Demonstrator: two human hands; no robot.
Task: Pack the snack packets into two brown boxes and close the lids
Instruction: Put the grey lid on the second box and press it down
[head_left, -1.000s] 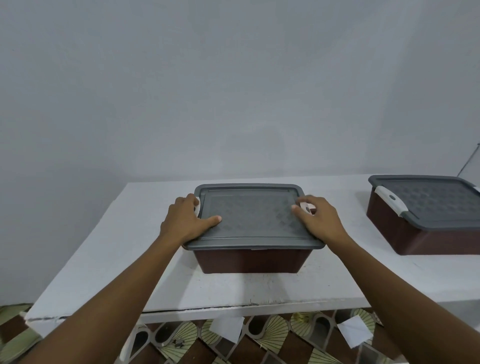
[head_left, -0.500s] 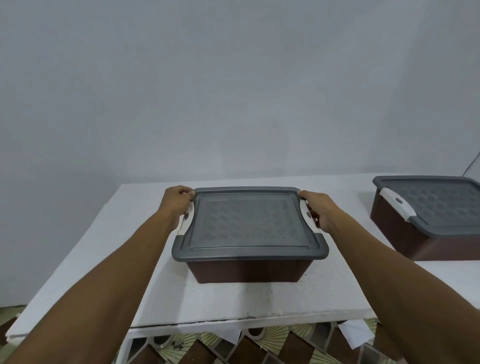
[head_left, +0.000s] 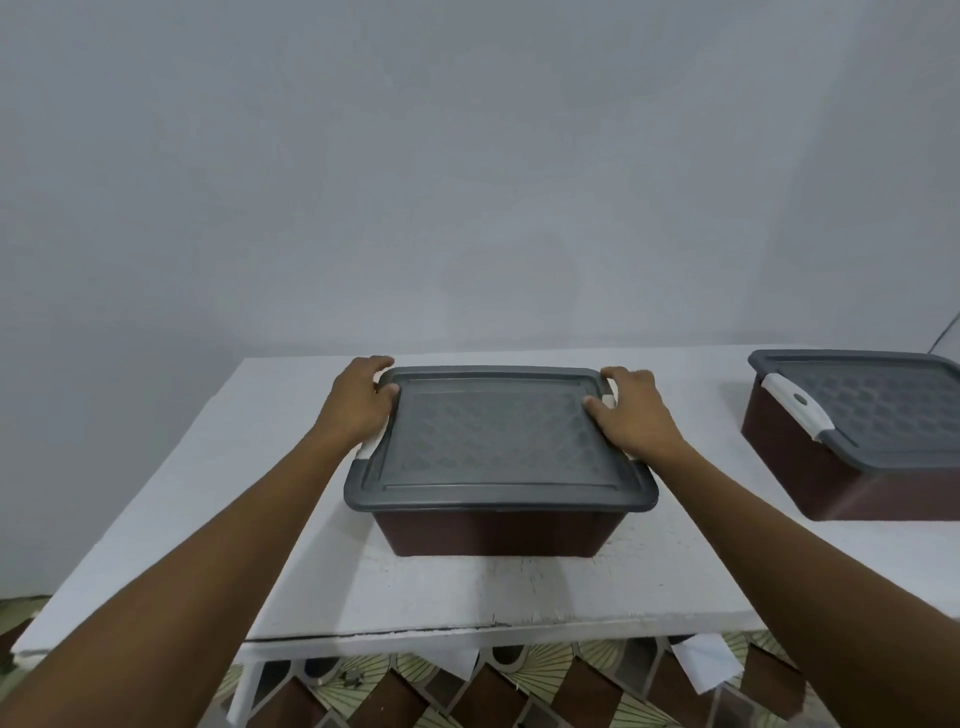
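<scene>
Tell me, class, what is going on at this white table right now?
A person has both hands on the near brown box: the left hand and the right hand grip the sides of its grey lid, at the white latches. The lid sits on the box. A second brown box, lid also on, stands to the right on the white table. No snack packets show.

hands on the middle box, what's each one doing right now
Left hand: closed over the left edge of the grey plastic lid.
Right hand: closed over the lid's right edge, at the white latch.
</scene>
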